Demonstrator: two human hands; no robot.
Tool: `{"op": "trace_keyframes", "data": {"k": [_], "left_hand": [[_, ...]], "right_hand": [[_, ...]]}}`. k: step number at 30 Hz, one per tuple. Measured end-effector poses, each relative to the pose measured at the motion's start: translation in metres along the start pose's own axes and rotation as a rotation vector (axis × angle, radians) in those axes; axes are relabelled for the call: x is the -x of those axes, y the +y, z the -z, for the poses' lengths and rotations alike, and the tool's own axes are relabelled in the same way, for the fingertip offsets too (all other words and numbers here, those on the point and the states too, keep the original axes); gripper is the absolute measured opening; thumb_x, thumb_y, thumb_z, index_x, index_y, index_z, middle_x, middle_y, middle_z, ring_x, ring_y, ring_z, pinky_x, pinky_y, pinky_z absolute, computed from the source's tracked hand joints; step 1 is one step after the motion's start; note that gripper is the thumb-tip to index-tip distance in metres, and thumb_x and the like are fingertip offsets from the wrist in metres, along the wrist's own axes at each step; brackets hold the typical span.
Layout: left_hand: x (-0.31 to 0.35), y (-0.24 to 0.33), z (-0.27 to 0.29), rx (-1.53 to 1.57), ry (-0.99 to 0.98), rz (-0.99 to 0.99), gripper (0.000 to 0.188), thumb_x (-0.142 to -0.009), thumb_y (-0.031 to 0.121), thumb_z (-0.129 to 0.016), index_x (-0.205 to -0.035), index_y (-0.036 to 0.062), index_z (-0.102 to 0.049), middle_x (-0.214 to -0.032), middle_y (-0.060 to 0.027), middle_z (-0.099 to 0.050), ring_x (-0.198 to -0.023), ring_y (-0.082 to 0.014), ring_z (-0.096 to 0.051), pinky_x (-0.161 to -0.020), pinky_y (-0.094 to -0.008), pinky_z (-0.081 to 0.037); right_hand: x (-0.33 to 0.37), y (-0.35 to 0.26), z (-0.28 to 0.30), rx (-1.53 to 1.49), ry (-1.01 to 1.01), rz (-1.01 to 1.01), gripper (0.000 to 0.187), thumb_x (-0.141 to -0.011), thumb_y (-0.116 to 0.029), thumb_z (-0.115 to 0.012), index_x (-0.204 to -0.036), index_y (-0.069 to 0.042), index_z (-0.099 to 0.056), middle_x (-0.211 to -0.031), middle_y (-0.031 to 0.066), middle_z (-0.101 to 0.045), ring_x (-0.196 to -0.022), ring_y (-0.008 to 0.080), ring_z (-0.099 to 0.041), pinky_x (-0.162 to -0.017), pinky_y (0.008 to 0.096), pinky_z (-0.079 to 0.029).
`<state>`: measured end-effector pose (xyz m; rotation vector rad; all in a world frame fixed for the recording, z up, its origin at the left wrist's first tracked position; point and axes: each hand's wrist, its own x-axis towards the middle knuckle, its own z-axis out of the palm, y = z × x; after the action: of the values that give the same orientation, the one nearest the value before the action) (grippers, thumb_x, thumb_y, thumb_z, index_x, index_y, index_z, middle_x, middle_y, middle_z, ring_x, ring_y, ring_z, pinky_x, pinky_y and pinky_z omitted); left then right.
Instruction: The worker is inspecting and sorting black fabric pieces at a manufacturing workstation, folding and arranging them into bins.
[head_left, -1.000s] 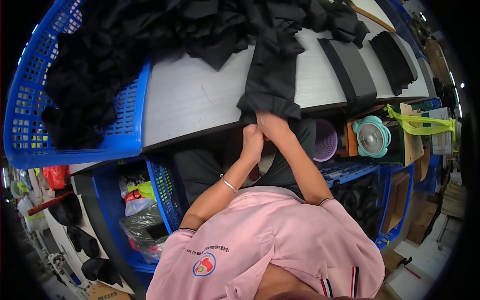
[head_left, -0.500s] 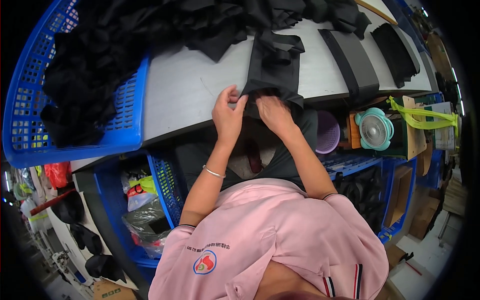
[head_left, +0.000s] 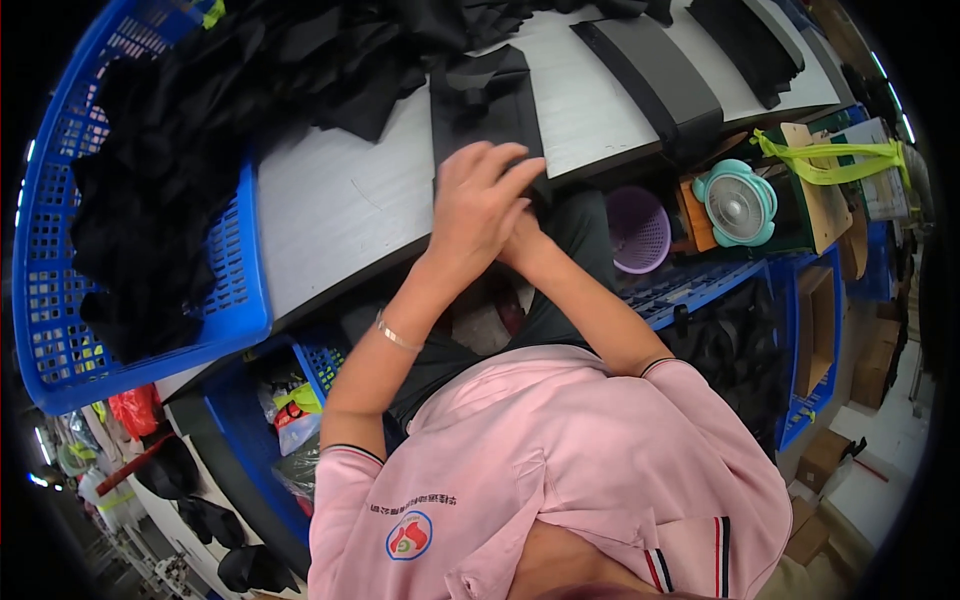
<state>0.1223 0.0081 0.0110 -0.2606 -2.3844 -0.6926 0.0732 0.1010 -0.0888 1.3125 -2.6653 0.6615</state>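
My left hand (head_left: 472, 205) reaches across the near end of a black fabric piece (head_left: 490, 118), its fingers spread. My right hand (head_left: 521, 238) sits just beneath and beside it at the table's front edge, its fingers mostly covered by the left. What the right hand grips, if anything, cannot be seen. The fabric lies lengthwise on the white table (head_left: 340, 195), with a crumpled fold on its upper part. Beyond it and to the left spreads a big heap of loose black fabric (head_left: 320, 75).
A blue plastic basket (head_left: 150, 388) overflows with black cloth at left. Two neat stacks lie at right: a grey-topped stack (head_left: 655, 75) and a black stack (head_left: 748, 55). Below the edge are a purple basket (head_left: 640, 228), a teal fan (head_left: 740, 203) and a blue crate (head_left: 240, 430).
The left hand has crossed from the fabric's left side to over its near end, in front of the right hand. The view has shifted, so the table things appear further left.
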Motion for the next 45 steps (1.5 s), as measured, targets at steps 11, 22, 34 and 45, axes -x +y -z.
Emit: {"op": "trace_keyframes", "data": {"k": [11,22,34,45], "left_hand": [[0.027,0.021,-0.033,0.363,-0.212,0.031,0.017,-0.074,0.001,-0.068,-0.09,0.0049,-0.071,-0.091,-0.0061,-0.064,-0.087,-0.0271,-0.06,-0.076,-0.0365,-0.05],[0.091,0.0,0.01,1.429,0.392,1.128,0.047,-0.099,0.021,-0.063,-0.139,-0.0002,-0.049,-0.129,-0.0074,-0.062,-0.114,-0.015,-0.061,-0.098,-0.0297,-0.049],[0.121,0.013,0.029,1.243,0.331,1.197,0.029,-0.102,0.032,-0.059,-0.114,0.0062,-0.065,-0.105,-0.0012,-0.066,-0.094,-0.0095,-0.063,-0.08,-0.026,-0.053],[0.139,0.014,0.029,2.117,0.289,0.866,0.067,-0.103,0.051,-0.046,-0.148,0.0016,-0.041,-0.143,-0.0116,-0.053,-0.13,-0.0234,-0.053,-0.109,-0.0389,-0.044]], "right_hand": [[0.035,0.05,-0.015,-0.335,0.048,0.326,0.026,-0.096,-0.021,-0.056,-0.118,-0.008,-0.06,-0.113,0.0158,-0.059,-0.106,0.0327,-0.06,-0.087,0.0413,-0.052],[0.111,-0.027,0.024,-0.108,-0.154,0.254,0.032,-0.091,-0.019,-0.058,-0.12,-0.009,-0.064,-0.115,0.0164,-0.065,-0.082,0.0312,-0.07,-0.066,0.0412,-0.06],[0.073,-0.025,0.133,-0.773,0.229,-0.413,0.029,-0.095,-0.008,-0.064,-0.121,0.004,-0.065,-0.11,0.0105,-0.071,-0.106,0.0152,-0.065,-0.087,0.0262,-0.051],[0.056,-0.009,0.063,-1.681,0.222,-0.561,0.026,-0.1,-0.017,-0.061,-0.119,0.0,-0.064,-0.114,0.0059,-0.07,-0.1,0.0122,-0.066,-0.09,0.0282,-0.053]]}}
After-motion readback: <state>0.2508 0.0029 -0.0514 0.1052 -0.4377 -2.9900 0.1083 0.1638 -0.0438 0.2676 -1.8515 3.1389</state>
